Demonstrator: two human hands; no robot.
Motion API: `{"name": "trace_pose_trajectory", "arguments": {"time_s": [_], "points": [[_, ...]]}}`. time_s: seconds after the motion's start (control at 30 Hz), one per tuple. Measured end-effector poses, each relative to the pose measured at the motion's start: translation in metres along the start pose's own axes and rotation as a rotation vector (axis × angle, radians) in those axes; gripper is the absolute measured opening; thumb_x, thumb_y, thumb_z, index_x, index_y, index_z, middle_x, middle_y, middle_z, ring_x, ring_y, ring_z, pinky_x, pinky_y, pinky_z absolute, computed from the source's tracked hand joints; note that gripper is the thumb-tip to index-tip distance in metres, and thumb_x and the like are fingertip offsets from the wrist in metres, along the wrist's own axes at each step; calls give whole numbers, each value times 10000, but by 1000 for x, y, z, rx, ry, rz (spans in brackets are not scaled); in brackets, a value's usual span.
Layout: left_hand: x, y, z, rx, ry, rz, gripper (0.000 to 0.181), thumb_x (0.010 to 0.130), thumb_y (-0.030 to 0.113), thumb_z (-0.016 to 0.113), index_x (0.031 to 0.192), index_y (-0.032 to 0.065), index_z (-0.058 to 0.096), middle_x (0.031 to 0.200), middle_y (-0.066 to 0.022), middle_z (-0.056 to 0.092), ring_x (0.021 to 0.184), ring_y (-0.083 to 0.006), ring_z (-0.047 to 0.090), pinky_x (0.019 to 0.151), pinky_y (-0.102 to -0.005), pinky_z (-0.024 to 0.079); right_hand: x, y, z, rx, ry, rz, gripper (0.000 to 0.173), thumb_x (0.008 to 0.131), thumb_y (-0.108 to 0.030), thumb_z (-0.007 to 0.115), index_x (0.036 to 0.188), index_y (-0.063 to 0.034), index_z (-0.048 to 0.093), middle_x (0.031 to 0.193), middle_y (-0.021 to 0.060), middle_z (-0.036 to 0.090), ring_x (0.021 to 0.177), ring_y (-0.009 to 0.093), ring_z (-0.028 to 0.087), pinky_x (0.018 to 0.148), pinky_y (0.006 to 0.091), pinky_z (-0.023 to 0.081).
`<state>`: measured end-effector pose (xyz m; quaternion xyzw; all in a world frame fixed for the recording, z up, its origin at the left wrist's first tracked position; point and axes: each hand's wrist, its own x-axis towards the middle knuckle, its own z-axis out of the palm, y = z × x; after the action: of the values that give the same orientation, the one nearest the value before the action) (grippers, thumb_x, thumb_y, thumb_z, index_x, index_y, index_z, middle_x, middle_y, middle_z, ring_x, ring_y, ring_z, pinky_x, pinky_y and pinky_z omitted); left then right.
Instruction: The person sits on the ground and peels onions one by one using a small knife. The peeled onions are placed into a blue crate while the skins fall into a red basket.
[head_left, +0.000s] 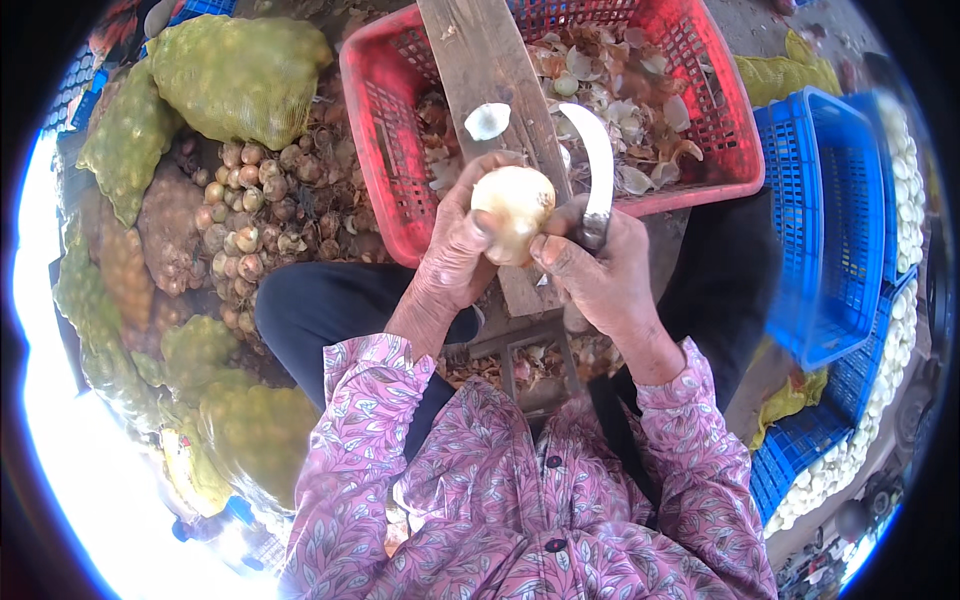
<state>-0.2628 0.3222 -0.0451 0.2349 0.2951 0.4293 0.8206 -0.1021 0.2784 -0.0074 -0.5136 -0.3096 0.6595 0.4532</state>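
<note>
A pale, partly peeled onion (517, 206) is in my left hand (456, 244), whose fingers wrap its left side and top. My right hand (611, 270) grips the handle of a knife with a curved blade (595, 150), which points up and away from the onion. The thumb and a finger of that same hand touch the onion's lower right side. Just beyond the onion, a piece of white onion skin (487, 121) lies on a wooden plank (491, 60). The plank crosses a red plastic crate (382, 150) that holds loose onion skins (630, 97).
Unpeeled onions (247, 187) are heaped at the left among yellow-green mesh sacks (240, 75). A blue plastic crate (802, 225) stands at the right, beside blue crates filled with peeled onions (904, 180). My knees flank the plank, and skins litter the ground below.
</note>
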Motion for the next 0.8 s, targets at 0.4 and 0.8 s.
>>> {"name": "trace_pose_trajectory", "arguments": {"time_s": [0.4, 0.8], "points": [[3, 0, -3, -175, -19, 59, 813, 697, 520, 764, 1279, 90, 395, 1183, -87, 535, 1109, -252, 545, 928, -450, 486, 8, 3, 12, -61, 50, 96, 202, 776, -102, 725, 890, -5, 590, 662, 45, 601, 440, 64, 490, 407, 208, 410], [3, 3, 1, -26, 145, 103, 652, 742, 286, 788, 1235, 24, 450, 1086, -86, 581, 989, -187, 601, 856, -337, 527, 9, 12, -7, -718, -52, -453, 133, 771, 10, 600, 891, 7, 541, 709, 184, 599, 642, 319, 625, 560, 400, 480]]}}
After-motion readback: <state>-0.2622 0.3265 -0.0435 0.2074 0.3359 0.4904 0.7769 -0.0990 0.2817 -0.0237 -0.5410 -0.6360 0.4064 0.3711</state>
